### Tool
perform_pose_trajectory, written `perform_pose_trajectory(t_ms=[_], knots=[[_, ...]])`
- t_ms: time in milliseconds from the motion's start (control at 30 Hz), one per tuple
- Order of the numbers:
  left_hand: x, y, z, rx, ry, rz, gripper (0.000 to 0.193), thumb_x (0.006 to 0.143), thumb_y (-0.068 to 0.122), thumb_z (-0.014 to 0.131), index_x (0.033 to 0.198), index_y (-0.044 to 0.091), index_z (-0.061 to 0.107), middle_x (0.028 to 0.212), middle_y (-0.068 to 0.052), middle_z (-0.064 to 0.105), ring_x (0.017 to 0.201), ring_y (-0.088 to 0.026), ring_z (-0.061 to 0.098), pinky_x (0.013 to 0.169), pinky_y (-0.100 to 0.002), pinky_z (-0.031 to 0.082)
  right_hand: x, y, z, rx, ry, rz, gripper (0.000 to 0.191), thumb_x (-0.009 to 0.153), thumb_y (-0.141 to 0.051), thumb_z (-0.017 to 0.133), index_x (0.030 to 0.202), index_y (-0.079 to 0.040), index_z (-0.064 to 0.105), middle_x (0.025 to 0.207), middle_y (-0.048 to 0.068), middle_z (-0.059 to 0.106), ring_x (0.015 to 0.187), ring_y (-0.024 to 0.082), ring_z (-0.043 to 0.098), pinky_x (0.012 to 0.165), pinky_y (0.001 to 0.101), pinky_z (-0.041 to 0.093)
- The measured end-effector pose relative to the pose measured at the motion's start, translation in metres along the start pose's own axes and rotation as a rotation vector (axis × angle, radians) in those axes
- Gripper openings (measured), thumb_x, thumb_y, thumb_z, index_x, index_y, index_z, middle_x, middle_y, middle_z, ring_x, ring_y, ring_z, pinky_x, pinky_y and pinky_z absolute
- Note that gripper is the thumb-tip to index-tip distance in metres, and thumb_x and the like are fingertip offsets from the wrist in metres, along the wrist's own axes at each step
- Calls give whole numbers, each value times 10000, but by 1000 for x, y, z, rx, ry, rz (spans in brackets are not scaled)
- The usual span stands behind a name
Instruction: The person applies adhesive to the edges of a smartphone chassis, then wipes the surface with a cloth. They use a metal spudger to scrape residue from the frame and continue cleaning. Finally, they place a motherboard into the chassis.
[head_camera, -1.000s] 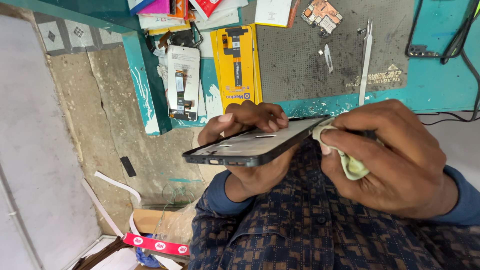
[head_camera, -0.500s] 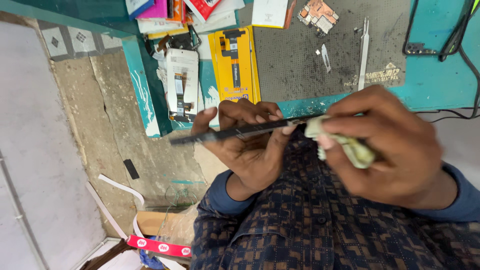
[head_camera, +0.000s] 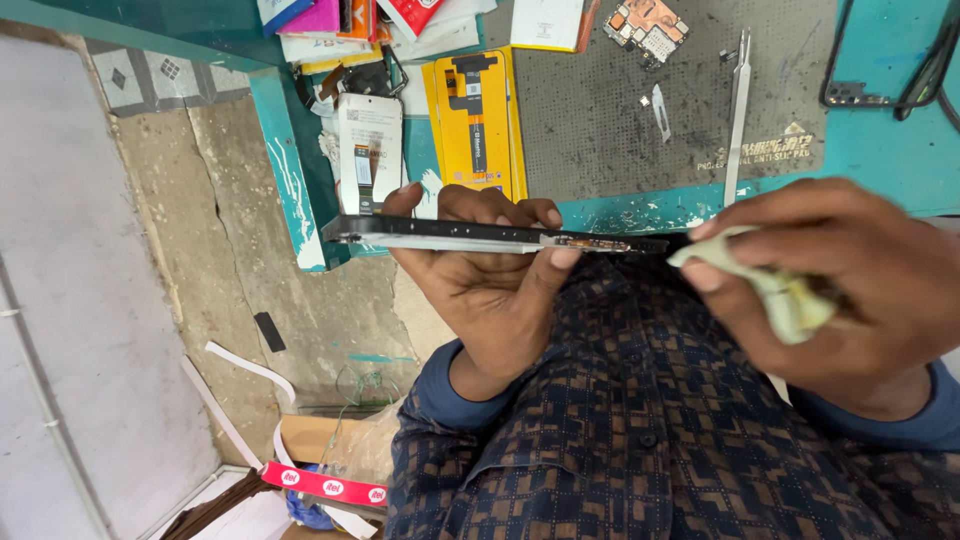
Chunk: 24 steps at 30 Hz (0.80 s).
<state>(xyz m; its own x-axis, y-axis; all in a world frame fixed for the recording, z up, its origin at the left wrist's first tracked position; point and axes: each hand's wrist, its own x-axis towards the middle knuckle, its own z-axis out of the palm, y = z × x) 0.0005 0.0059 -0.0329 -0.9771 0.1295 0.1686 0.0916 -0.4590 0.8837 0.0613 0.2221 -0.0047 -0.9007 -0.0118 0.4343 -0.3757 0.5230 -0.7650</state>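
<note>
My left hand (head_camera: 490, 290) grips a dark phone frame (head_camera: 450, 233), held edge-on and level above my lap. Its fingers curl over the far side and the thumb presses the near edge. My right hand (head_camera: 850, 280) is closed on a crumpled pale yellowish cloth (head_camera: 770, 285), which touches the phone's right end. Both sleeves are dark blue, over a patterned dark shirt.
A teal workbench (head_camera: 880, 150) carries a grey perforated mat (head_camera: 600, 110), tweezers (head_camera: 738, 110), a small blade (head_camera: 661, 110), a circuit board (head_camera: 650, 20), a yellow parts pack (head_camera: 478, 120) and a white parts pack (head_camera: 368, 150). Below left lie cardboard boxes (head_camera: 320, 470) on the floor.
The phone has tilted from screen-up to edge-on and level. My right hand with the cloth has slid rightward to the phone's end.
</note>
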Motion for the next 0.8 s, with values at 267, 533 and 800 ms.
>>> perform_pose_trajectory(t_ms=[267, 533, 800], knots=[[-7, -3, -2, 72, -33, 84, 949, 971, -172, 769, 1554, 237, 142, 1084, -36, 512, 958, -134, 583, 997, -396, 540, 13, -29, 6, -104, -142, -36, 371, 766, -43, 846, 1110, -7, 712, 1090, 154, 679, 955, 276, 713, 704, 353, 583], [-5, -2, -3, 190, -77, 192, 931, 936, -143, 813, 1545, 275, 247, 1062, -59, 576, 909, -141, 603, 951, -373, 560, 24, -34, 10, -135, -124, -30, 350, 752, -19, 846, 1082, 2, 731, 1051, 146, 672, 905, 252, 704, 672, 333, 564], [-2, -3, 10, 106, 6, 336, 916, 849, -111, 855, 1480, 305, 338, 1011, -60, 615, 872, -188, 648, 823, -382, 564, 19, -34, 13, -204, -140, -79, 393, 775, 5, 856, 1138, 7, 706, 1057, 150, 667, 889, 250, 687, 666, 360, 532]])
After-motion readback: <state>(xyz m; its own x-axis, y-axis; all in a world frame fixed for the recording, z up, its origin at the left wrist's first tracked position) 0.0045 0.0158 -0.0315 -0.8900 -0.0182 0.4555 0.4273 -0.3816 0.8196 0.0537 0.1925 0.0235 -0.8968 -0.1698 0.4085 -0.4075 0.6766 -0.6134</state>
